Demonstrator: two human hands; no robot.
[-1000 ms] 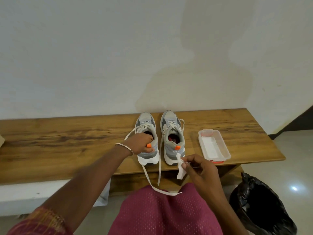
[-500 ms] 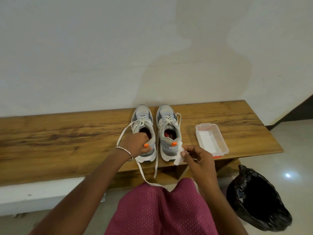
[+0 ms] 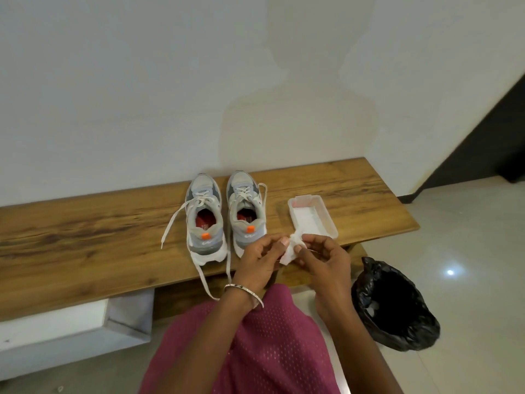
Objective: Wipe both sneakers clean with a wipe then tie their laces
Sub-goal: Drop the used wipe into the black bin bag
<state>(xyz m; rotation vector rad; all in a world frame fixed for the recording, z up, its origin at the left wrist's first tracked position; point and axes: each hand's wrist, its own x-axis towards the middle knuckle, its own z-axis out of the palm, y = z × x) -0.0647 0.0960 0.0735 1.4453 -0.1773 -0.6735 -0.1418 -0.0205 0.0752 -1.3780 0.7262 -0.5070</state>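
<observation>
Pinching the wipe point(image 3: 290, 251) with both hands: left hand point(image 3: 260, 258) has thumb and fingertips curled onto its left side, right hand point(image 3: 324, 258) grips the right side. The wipe is crumpled and held in the air over the front edge of the bench point(image 3: 85, 237), just right of the right sneaker point(image 3: 245, 211)'s heel and near the open wipe tub point(image 3: 331, 223).

Neither hand touches a shoe. The left sneaker point(image 3: 205, 223) and the right one stand side by side on the bench, toes to the wall, heels near the front edge.

Laces untied: one lace point(image 3: 173, 223) trails left across the wood, and others hang over the front edge.

A black bin bag point(image 3: 397, 305) sits on the floor at lower right.
</observation>
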